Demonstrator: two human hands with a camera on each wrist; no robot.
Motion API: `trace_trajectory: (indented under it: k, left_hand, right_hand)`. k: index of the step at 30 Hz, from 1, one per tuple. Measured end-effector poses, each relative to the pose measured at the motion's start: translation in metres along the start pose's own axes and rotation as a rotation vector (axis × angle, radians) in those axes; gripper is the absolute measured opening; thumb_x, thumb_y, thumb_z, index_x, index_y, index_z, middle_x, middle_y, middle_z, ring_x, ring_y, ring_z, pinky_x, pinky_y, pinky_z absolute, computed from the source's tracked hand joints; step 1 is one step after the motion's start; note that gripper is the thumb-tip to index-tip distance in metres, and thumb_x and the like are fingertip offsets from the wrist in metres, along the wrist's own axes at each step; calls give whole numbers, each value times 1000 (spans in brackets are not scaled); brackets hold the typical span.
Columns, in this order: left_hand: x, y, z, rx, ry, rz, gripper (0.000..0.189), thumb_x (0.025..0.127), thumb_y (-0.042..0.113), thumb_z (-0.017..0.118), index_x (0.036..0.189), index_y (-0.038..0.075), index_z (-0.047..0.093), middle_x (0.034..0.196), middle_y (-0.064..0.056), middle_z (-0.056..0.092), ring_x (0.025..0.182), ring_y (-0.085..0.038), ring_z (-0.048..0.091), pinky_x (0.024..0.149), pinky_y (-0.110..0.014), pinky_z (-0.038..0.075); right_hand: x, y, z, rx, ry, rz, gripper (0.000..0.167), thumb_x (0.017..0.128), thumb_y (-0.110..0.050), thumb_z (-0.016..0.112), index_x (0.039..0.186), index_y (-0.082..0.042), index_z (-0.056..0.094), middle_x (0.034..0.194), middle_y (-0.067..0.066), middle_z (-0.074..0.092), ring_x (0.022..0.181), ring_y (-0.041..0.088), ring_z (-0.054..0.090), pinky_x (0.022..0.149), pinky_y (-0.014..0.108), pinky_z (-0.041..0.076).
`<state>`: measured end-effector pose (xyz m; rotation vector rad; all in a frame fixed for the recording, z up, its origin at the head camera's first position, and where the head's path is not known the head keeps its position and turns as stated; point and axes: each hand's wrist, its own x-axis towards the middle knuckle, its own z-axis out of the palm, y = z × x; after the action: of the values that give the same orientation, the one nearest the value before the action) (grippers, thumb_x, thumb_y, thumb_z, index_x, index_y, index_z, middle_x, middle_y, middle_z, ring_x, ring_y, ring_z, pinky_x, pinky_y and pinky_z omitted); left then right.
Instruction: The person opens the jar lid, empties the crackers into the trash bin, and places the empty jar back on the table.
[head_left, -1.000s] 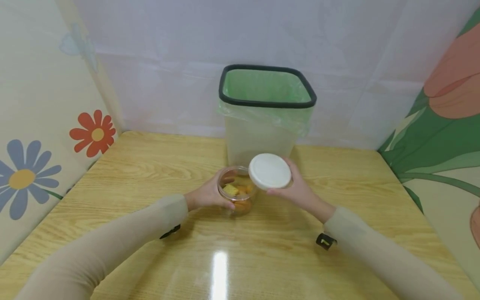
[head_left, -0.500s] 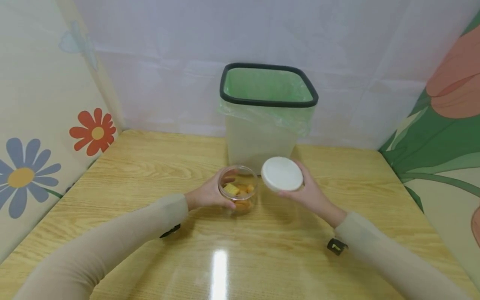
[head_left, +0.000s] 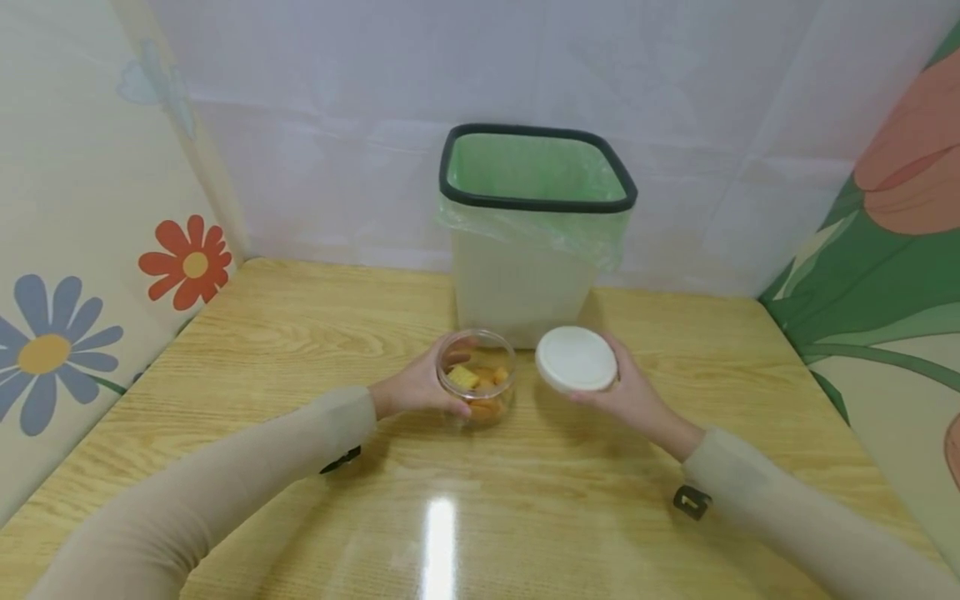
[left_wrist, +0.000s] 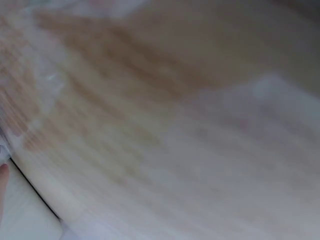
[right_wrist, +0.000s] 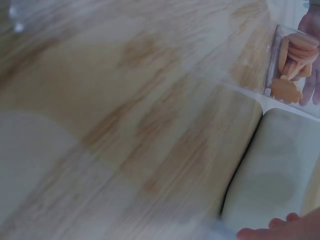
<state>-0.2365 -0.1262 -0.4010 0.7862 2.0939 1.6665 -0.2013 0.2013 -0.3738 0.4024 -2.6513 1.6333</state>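
Observation:
My left hand (head_left: pixel 420 386) grips a clear round jar (head_left: pixel 504 406) by its left side, fingers behind and thumb in front. Orange and yellow biscuits (head_left: pixel 480 380) lie inside the jar, whose mouth is uncovered. In the right wrist view the biscuits (right_wrist: pixel 295 62) show through the clear wall, with the left hand's fingers behind it. To the right of the jar, my right hand (head_left: pixel 637 397) holds a round white lid (head_left: pixel 576 358) by its right edge, tilted and above the table. Only fingertips (right_wrist: pixel 275 229) of the right hand appear in the right wrist view.
A pale bin (head_left: pixel 525 279) with a dark rim and a green liner stands on the wooden table (head_left: pixel 337 333) just behind the jar and lid. A white sheet hangs at the back, and flower-printed panels flank both sides.
My right hand has carried the lid to the right and slightly toward me, away from the jar's mouth. The left hand and jar have stayed in place.

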Motion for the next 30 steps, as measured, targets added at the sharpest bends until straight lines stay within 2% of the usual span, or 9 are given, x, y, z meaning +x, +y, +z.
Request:
trace_trajectory:
  k: [6, 11, 16, 20, 24, 30]
  left_hand:
    - [1, -1, -1, -12, -3, -8, 113, 68, 13, 90, 153, 11, 15, 156, -18, 21, 142, -40, 20, 109, -57, 29]
    - [3, -2, -1, -16, -7, 3, 113, 67, 16, 90, 153, 11, 17, 155, -20, 20, 142, -41, 20, 108, -58, 30]
    - [3, -2, -1, -22, -6, 13, 114, 66, 18, 91, 153, 11, 18, 155, -20, 21, 142, -42, 20, 108, -57, 30]
    - [2, -1, -1, -19, 3, 10, 112, 66, 12, 90, 152, 11, 18, 155, -19, 21, 142, -41, 21, 108, -56, 31]
    - [1, -1, 0, -15, 13, 10, 112, 67, 7, 89, 152, 9, 18, 155, -20, 22, 141, -42, 22, 108, -56, 30]
    - [1, -2, 1, -16, 15, 20, 113, 66, 12, 90, 152, 8, 18, 155, -21, 22, 141, -42, 22, 109, -55, 29]
  right_hand:
    - [0, 3, -1, 16, -1, 0, 106, 71, -8, 86, 148, 13, 15, 147, 34, 28, 137, 46, 27, 113, 58, 17]
    - [0, 5, -1, 14, -1, -8, 106, 70, -6, 86, 147, 14, 16, 147, 35, 27, 136, 47, 26, 113, 58, 16]
    - [-1, 8, -2, -9, -1, -22, 105, 69, -5, 86, 146, 14, 18, 145, 36, 30, 135, 49, 29, 113, 59, 18]
    - [-3, 13, -1, -64, -11, -30, 105, 69, -7, 87, 146, 14, 19, 143, 37, 32, 132, 50, 33, 110, 61, 22]
    - [-5, 16, 0, -71, -22, -35, 106, 69, -7, 87, 146, 13, 18, 143, 37, 32, 130, 51, 35, 109, 62, 23]
    - [-7, 20, 0, -75, -24, -36, 106, 69, -7, 87, 146, 14, 18, 143, 38, 31, 130, 52, 35, 109, 62, 23]
